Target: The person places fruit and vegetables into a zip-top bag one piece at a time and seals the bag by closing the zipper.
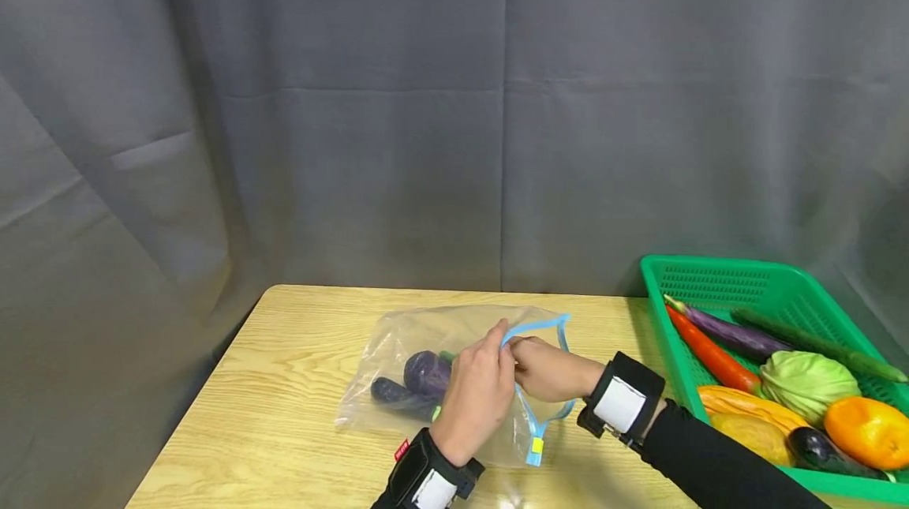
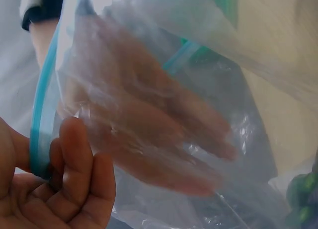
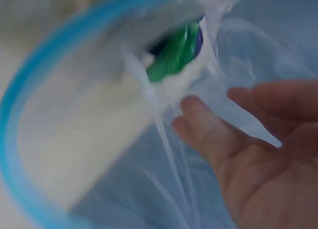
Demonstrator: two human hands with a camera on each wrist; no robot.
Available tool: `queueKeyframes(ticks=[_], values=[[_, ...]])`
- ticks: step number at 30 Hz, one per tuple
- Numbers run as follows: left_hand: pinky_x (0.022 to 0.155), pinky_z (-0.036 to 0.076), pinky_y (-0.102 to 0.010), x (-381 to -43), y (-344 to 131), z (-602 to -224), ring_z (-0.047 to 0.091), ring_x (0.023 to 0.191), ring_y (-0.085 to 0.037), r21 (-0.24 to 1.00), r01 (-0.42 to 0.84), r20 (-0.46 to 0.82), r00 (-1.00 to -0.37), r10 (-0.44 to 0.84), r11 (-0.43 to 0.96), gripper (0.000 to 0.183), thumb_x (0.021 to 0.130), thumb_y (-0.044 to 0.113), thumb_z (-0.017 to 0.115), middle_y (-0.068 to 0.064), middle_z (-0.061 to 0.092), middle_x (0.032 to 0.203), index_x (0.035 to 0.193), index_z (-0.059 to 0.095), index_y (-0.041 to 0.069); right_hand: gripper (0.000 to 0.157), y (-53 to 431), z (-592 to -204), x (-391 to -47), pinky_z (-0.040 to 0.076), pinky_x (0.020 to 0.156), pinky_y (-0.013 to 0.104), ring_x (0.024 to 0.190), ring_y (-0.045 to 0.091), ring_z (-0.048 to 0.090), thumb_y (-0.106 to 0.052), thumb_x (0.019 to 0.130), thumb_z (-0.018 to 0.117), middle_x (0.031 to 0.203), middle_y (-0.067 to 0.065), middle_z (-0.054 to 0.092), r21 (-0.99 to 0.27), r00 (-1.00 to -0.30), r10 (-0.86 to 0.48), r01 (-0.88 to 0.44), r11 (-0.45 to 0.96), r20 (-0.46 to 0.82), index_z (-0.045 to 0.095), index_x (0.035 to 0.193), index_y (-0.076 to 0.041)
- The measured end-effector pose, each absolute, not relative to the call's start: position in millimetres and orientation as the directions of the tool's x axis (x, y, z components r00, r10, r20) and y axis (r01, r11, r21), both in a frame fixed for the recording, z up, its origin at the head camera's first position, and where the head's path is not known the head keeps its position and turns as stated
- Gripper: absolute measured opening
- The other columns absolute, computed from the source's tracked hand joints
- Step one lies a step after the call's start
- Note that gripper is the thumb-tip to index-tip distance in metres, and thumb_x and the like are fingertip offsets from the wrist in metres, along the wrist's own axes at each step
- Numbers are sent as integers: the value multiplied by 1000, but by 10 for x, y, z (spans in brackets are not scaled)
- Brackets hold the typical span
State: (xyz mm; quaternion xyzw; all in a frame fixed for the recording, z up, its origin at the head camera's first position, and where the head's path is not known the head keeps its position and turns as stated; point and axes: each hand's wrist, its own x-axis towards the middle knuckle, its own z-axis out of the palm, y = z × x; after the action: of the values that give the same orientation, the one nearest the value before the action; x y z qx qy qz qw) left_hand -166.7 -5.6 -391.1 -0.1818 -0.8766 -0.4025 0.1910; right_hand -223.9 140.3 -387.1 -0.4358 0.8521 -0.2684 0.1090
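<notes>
A clear zip bag (image 1: 394,335) with a blue zip edge (image 1: 534,327) and a yellow slider (image 1: 537,446) lies on the table, its mouth turned to the right. Inside it are dark purple eggplants (image 1: 426,374); one green cap (image 3: 174,55) shows in the right wrist view. My left hand (image 1: 474,398) grips the blue edge with curled fingers, as the left wrist view shows. Through the mouth reaches my right hand (image 1: 552,369). Its fingers (image 3: 211,127) are extended inside the bag with nothing held, blurred by the plastic in the left wrist view.
On the right stands a green basket (image 1: 717,264) holding a red chili pepper (image 1: 710,351), a long purple eggplant (image 1: 738,333), a cucumber (image 1: 817,343), a cabbage (image 1: 806,384), an orange fruit (image 1: 868,432) and other produce. A grey curtain (image 1: 398,177) hangs behind the wooden table (image 1: 248,414).
</notes>
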Motion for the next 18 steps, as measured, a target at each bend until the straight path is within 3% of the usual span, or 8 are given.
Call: queueKeyframes(ticks=[1, 6, 13, 18], values=[[44, 27, -20, -1665, -56, -3909, 27, 43, -4, 645, 464, 469, -868, 166, 606, 35, 96, 2, 43, 3, 38, 56, 128, 53, -7, 20, 1430, -3827, -2205, 45, 71, 25, 80, 8, 55, 2, 95, 46, 93, -1, 61, -533, -606, -794, -687, 495, 45, 65, 102, -3], [42, 26, -19, -1678, -43, -3921, 25, 40, -2, 655, 454, 457, -875, 162, 604, 35, 96, 3, 44, 6, 34, 56, 129, 52, -8, 26, 1620, -3650, -2080, 47, 86, 38, 109, 26, 57, -4, 93, 56, 120, 11, 59, -471, -651, -758, -679, 563, 32, 62, 118, 0], [42, 27, -20, -1691, -32, -3930, 27, 41, -2, 638, 460, 484, -863, 143, 617, 35, 95, 2, 46, 6, 37, 56, 127, 54, -8, 19, 2064, -3365, -2010, 51, 75, 31, 90, 14, 63, -11, 93, 58, 107, 2, 65, -515, -721, -690, -615, 597, 60, 66, 110, -5], [43, 26, -21, -1696, -10, -3946, 26, 43, -2, 628, 469, 491, -858, 150, 621, 35, 94, 2, 46, 6, 37, 57, 126, 55, -8, 18, 2489, -3246, -1963, 48, 82, 36, 93, 13, 62, -14, 93, 60, 107, -3, 64, -493, -804, -594, -531, 689, 34, 66, 109, -10]])
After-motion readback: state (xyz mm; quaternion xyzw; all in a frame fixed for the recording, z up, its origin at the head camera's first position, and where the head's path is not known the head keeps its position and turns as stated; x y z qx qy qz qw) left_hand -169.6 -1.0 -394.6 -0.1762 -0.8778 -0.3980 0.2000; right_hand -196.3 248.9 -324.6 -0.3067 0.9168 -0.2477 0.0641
